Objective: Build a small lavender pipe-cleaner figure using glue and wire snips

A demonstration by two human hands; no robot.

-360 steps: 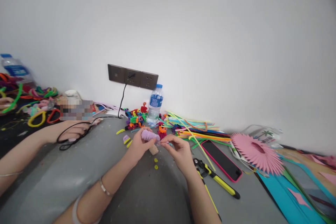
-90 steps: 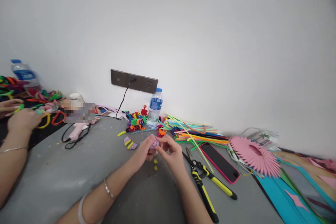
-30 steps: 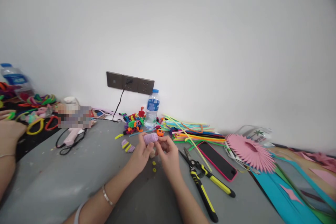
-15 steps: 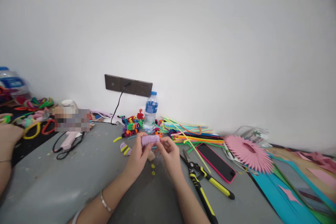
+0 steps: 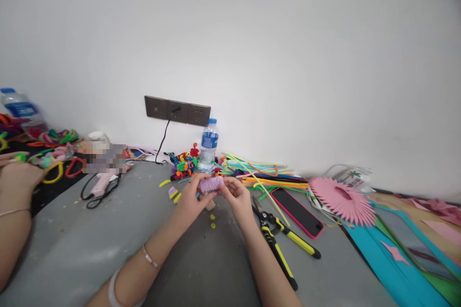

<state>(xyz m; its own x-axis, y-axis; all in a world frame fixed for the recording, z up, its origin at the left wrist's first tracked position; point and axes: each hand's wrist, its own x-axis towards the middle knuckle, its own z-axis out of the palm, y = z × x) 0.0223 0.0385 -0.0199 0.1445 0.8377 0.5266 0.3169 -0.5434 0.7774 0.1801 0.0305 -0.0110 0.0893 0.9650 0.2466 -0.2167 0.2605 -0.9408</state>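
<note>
A lilac coil of fuzzy pipe cleaner (image 5: 210,185) lies sideways between my two hands, above the grey table. My left hand (image 5: 191,200) is closed around its left end, thumb below and fingers above. At its right end my right hand (image 5: 236,197) pinches with thumb and fingertips. On the table just past my left fingers lie short yellow and lilac coils (image 5: 175,195). Two small yellow rings (image 5: 212,221) rest beneath my hands, and a small beige lump (image 5: 209,205) is partly hidden behind them.
Pruning shears (image 5: 275,230) lie right of my hands, beside a pink-cased phone (image 5: 298,212). Loose pipe cleaners (image 5: 266,172) and a water bottle (image 5: 209,146) stand behind. A pink glue gun (image 5: 103,184) with its cord lies left. Another person's hand (image 5: 21,177) is at far left.
The view has shifted slightly. The lilac coil has tilted a little, and both hands stay on it. At far left the other person's hand has come further into view.
</note>
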